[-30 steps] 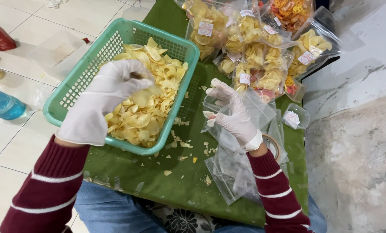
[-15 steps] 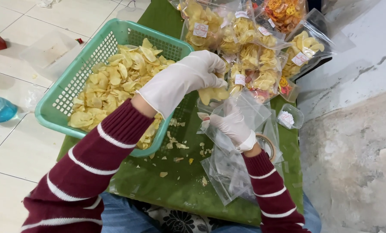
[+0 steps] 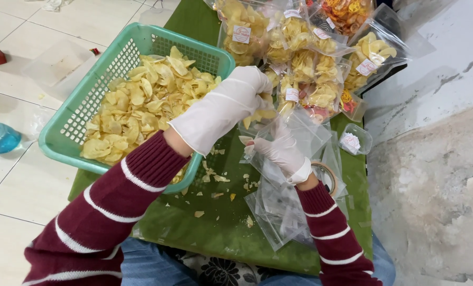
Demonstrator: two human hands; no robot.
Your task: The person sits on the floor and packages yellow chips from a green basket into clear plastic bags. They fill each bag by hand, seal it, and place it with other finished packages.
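A green basket (image 3: 72,127) heaped with yellow chips (image 3: 141,100) sits on the green surface (image 3: 220,233). The gloved left hand (image 3: 242,98) pinches chips over a clear bag (image 3: 300,132), which the gloved right hand (image 3: 279,148) grips open. Filled bags (image 3: 305,58) lie just beyond.

A green cloth (image 3: 215,233) carries everything. On it left of the fingers (image 3: 257,85) sits a green basket (image 3: 78,143) of chips; beyond them lie filled bags (image 3: 310,58); below them lie empty bags (image 3: 279,212), crumbs (image 3: 215,182) and a tape roll (image 3: 326,175).
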